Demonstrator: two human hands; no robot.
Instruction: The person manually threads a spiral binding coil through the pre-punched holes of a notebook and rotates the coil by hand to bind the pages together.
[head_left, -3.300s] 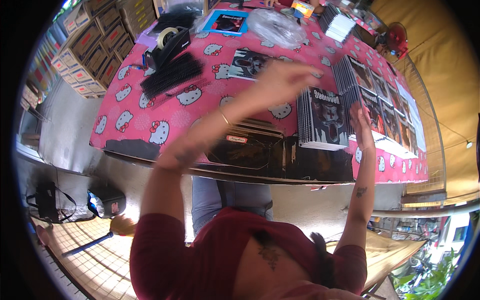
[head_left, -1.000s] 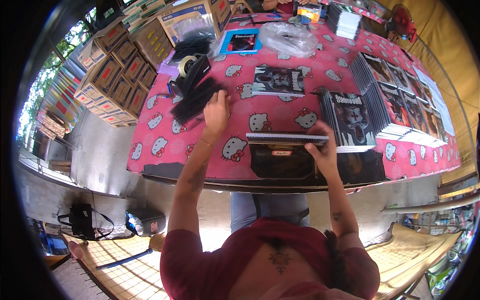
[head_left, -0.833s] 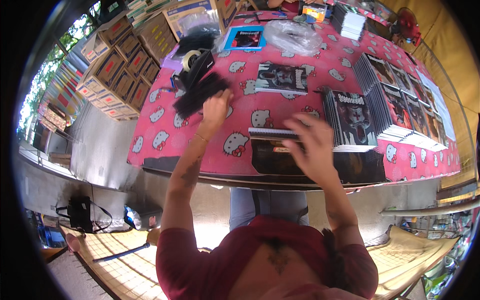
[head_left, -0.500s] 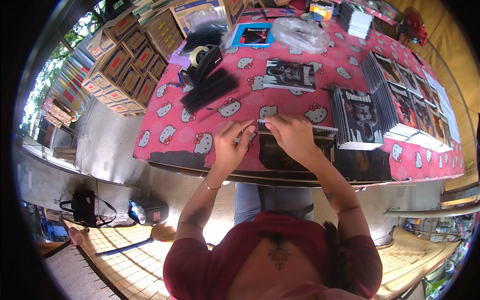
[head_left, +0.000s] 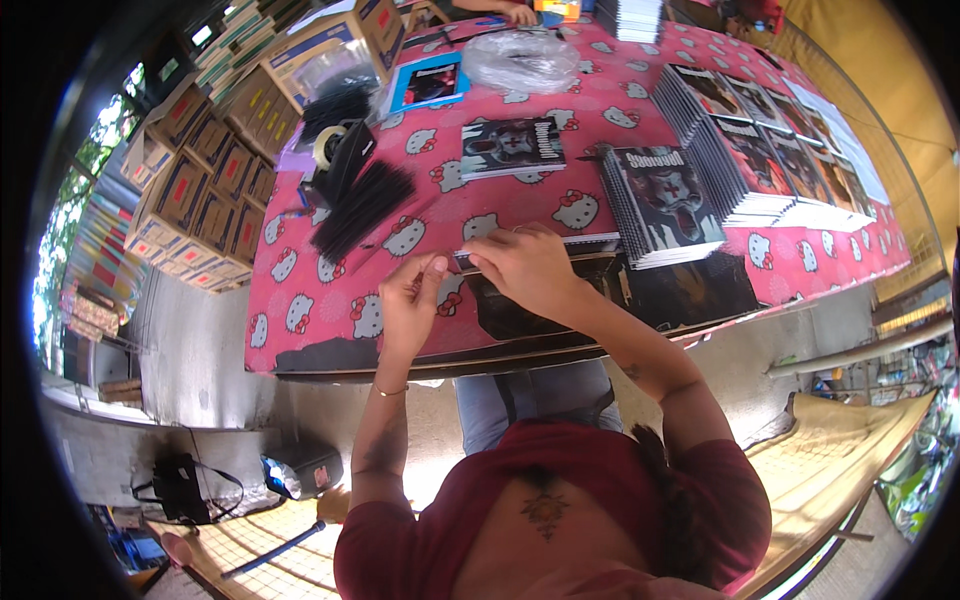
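Note:
A dark-covered notebook [head_left: 505, 309] lies at the near edge of the table, its bound edge turned away from me. My right hand [head_left: 528, 268] rests over that edge, fingers and thumb closed on the notebook's left end. Just left of that corner, my left hand [head_left: 408, 298] is pinched, thumb against forefinger; whatever it holds is too small to make out. Beyond my hands lies another notebook [head_left: 512, 148] with a dark picture cover. Black plastic binding coils [head_left: 362, 212] are heaped to the left, beside a black tape dispenser [head_left: 345, 160].
A notebook stack [head_left: 665, 205] stands right of my hands, with larger stacks [head_left: 765, 160] behind it. Clear plastic wrap [head_left: 520, 62] and a blue sheet [head_left: 402, 92] lie farther back. Cardboard boxes [head_left: 195, 190] rise at the left. Another person's hand [head_left: 520, 14] shows at the far edge.
The view has shifted, so the table's things sit farther left and higher. Both hands stay at the notebook's left corner; the left hand's fingers have drawn closer together.

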